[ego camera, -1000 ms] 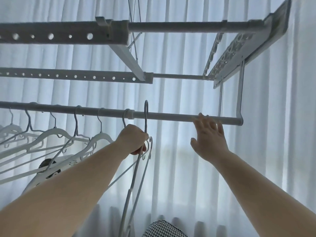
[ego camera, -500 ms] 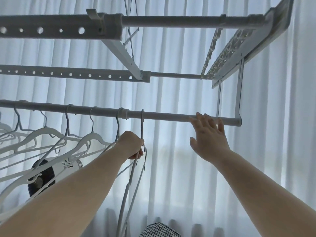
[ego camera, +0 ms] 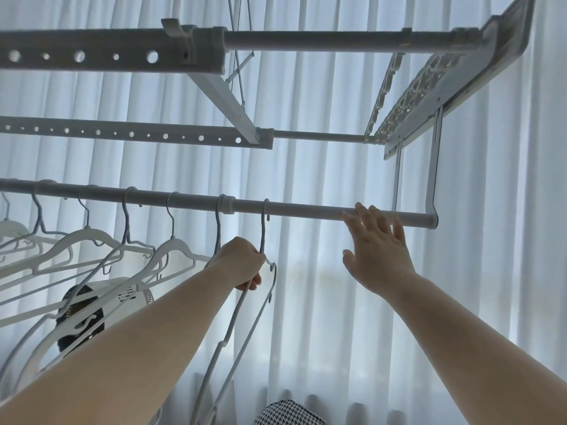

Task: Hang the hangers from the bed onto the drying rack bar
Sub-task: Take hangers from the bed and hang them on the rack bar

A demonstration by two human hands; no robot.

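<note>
A slim pale hanger (ego camera: 242, 314) has its hook over the drying rack bar (ego camera: 306, 210), between the two hands. The left hand (ego camera: 242, 262) grips it just under the hook, and its frame hangs down below that hand, nearly edge-on. The bar is a pale round tube running level; the right hand (ego camera: 377, 253) touches it with straight fingers near its right end. Left of the left hand, a row of white hangers (ego camera: 175, 248) hangs from the same bar.

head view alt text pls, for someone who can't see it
Seen from below, a left hand grips a hanger whose hook sits over the rack's bar, while the open right hand touches the bar further right. More white hangers hang on it to the left, before a pale curtain.
</note>
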